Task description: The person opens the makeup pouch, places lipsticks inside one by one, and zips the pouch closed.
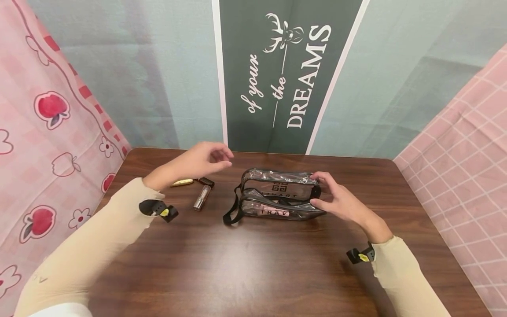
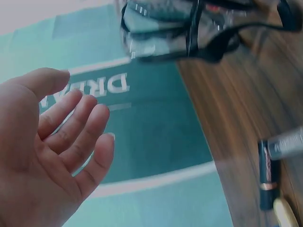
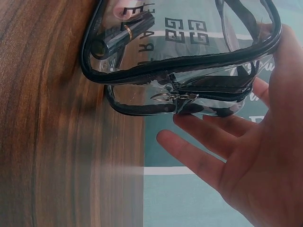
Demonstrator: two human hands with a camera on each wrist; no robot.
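Note:
A clear zip pouch [image 1: 253, 207] with black piping stands on the table, its top gaping. My right hand [image 1: 342, 200] holds the pouch's right end, with the thumb at the front edge and the fingers at the back. Inside it, the right wrist view shows a dark lipstick tube [image 3: 120, 35] and something pink [image 3: 127, 8]. My left hand [image 1: 198, 162] is in the air left of the pouch, fingers loosely bent and nothing in them. Near it lie a silvery lipstick tube [image 1: 203, 198], a dark tube [image 1: 206, 181] and a gold tube [image 1: 182, 182], partly hidden by the wrist.
The brown wooden table [image 1: 237, 273] runs back to a hanging green cloth [image 1: 269, 132] with white lettering. Pink patterned cloths hang on both sides. A black strap [image 1: 233, 213] loops from the pouch's left end. Metal zipper pulls [image 3: 173, 97] hang at its right end.

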